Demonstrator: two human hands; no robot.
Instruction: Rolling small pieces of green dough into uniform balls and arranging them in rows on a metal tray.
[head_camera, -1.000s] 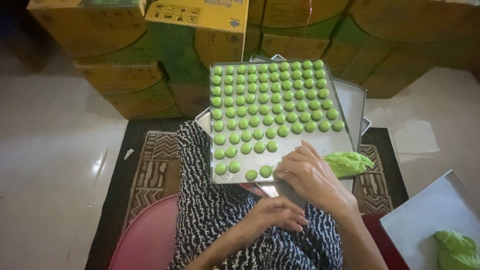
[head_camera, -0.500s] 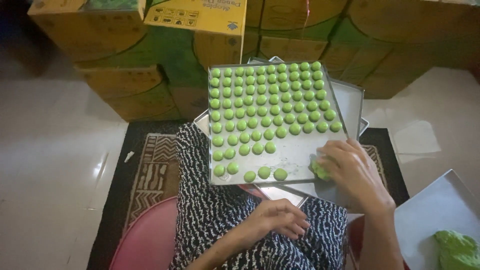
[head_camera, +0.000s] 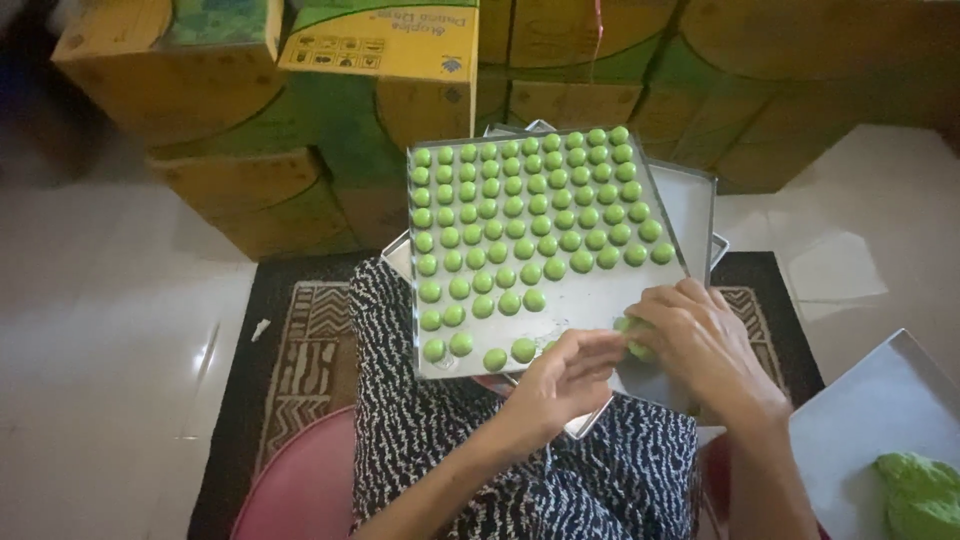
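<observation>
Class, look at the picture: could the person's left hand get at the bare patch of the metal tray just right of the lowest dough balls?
Probably yes: the left hand is at the metal tray's near edge, with nothing between.

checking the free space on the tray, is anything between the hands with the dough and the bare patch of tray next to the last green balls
Nothing visible does. The right hand cups a green dough lump at the flat metal tray, the left hand beside it; bare metal lies directly ahead of both, right of the small round green dough balls.
</observation>
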